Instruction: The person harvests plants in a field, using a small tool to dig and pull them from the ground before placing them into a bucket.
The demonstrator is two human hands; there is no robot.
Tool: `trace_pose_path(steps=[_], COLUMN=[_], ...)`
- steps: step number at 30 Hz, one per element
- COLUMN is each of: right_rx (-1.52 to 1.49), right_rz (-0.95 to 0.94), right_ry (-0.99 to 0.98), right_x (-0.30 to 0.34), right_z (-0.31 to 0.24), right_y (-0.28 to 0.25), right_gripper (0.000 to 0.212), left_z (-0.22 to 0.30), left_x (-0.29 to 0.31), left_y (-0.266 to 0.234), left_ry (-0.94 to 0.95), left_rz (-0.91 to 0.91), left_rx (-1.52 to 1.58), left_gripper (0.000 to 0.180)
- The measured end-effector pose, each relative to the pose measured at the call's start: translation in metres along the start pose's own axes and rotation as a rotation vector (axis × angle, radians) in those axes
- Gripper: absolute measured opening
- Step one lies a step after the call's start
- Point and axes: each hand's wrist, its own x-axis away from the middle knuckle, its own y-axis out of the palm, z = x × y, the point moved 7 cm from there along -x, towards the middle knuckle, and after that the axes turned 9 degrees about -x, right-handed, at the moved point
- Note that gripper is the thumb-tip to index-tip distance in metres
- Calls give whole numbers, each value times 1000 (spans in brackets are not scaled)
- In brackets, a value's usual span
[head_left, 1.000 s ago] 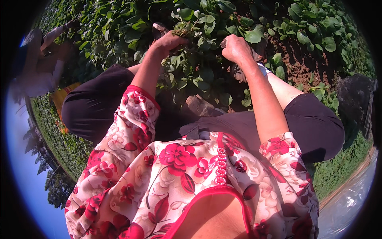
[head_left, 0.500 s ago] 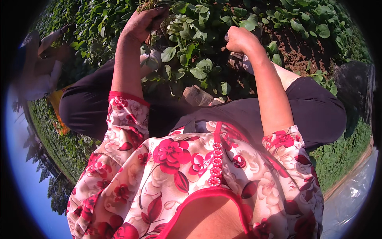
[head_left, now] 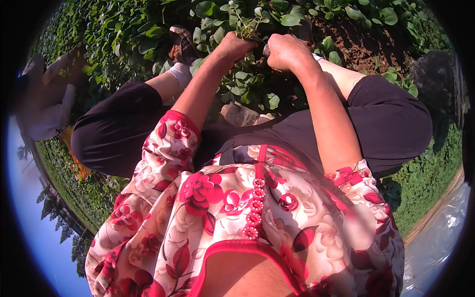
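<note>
I am bent over a bed of low green leafy plants [head_left: 123, 39]. My left hand [head_left: 231, 47] is closed around a small bunch of green stems with leaves [head_left: 246, 24] that stick up out of the fist. My right hand [head_left: 286, 50] is a closed fist right beside it, nearly touching. Whatever is inside that fist is hidden. Both hands hover above the plants in front of my knees, which are in dark trousers [head_left: 391, 119]. My flowered red and cream blouse [head_left: 237, 213] fills the lower part of the view.
My brown shoe and white sock [head_left: 179, 49] stand among the leaves at upper left. Bare brown soil [head_left: 363, 44] lies to the upper right, beside a dark bulky shape [head_left: 435, 74]. Another person's arm in a light sleeve [head_left: 47, 104] is at far left. Clear plastic sheeting [head_left: 440, 237] lies at lower right.
My left hand has come in from the left and now sits next to the right hand, with the bunch of stems in it. The view has tipped further down.
</note>
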Motion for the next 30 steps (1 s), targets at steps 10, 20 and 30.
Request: trace_pose_path(steps=[10, 20, 30], right_rx=[33, -56, -73], right_rz=[-90, -68, 40], right_ry=[129, 138, 112], right_x=[-13, -12, -9], right_z=[42, 59, 49], right_y=[39, 13, -23], right_gripper=[26, 28, 26], left_z=[-90, -125, -61], left_x=[-24, -20, -23], left_y=[85, 95, -12], left_ry=[-322, -382, -358], left_rz=[-298, -253, -170], left_rx=[-767, -654, 237], left_gripper=[30, 45, 20])
